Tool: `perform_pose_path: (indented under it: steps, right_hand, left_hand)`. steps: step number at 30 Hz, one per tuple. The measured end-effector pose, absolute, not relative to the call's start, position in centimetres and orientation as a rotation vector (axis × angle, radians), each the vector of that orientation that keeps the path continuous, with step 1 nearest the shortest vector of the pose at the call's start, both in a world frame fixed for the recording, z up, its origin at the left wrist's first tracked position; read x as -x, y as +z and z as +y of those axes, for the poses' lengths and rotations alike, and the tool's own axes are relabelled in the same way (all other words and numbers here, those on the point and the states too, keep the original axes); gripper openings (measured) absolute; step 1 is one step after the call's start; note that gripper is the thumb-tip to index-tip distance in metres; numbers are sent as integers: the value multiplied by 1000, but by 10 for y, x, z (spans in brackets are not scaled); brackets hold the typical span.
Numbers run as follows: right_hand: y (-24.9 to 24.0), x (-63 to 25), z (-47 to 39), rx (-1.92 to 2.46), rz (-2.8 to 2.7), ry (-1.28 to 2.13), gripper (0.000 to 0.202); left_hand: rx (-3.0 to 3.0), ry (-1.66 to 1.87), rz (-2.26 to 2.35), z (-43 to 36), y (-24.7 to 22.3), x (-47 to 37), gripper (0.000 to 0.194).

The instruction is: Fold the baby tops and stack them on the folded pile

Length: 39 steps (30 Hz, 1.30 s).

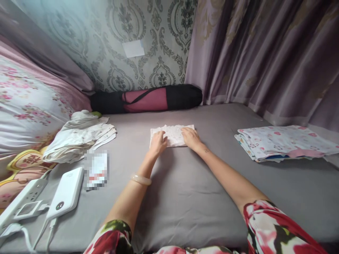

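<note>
Grey sheet (206, 204) by patterned wallpaper (97, 46) — pale printed cloth (173, 135), folded flat, left hand (159, 141) and right hand (191, 138) resting on it, ungripped

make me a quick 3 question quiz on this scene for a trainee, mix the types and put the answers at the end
1. True or false: the left hand and right hand both touch the small folded cloth.
2. Where does the long black-and-pink bag lie?
A) Between the forearms
B) At the back, by the patterned wall
C) Nearest the sleeves
3. Fill in: the pale bracelet is on the ___ arm.
Key: 1 true; 2 B; 3 left
</note>
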State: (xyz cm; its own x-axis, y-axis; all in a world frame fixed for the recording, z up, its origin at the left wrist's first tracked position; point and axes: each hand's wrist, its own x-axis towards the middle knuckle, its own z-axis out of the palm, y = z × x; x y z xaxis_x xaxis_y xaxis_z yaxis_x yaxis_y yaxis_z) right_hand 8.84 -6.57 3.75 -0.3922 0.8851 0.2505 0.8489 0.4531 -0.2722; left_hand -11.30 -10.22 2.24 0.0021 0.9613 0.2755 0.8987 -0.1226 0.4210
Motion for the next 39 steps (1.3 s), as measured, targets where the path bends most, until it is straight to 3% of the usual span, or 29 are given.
perform_pose_path:
  steps: [6,12,23,33,39]
  right_hand:
    - [21,-52,-51,1406,-2487,204,49]
    - [8,-51,-51,1435,-2484,227,48]
    - [1,-53,-53,1458,-2497,194,54]
    - [15,-45,-49,1473,-2446,215,55]
    - [16,-36,-52,1452,-2571,226,62]
  left_hand:
    - [-2290,383,1853,-85,20,78,46]
    - [-2206,252,1906,-87,9,73,52]
    - [-2144,350,2055,-91,4,83,54]
    - [-2120,314,2173,-75,27,85,37]
    - [-2115,460,2143,-66,24,76,48]
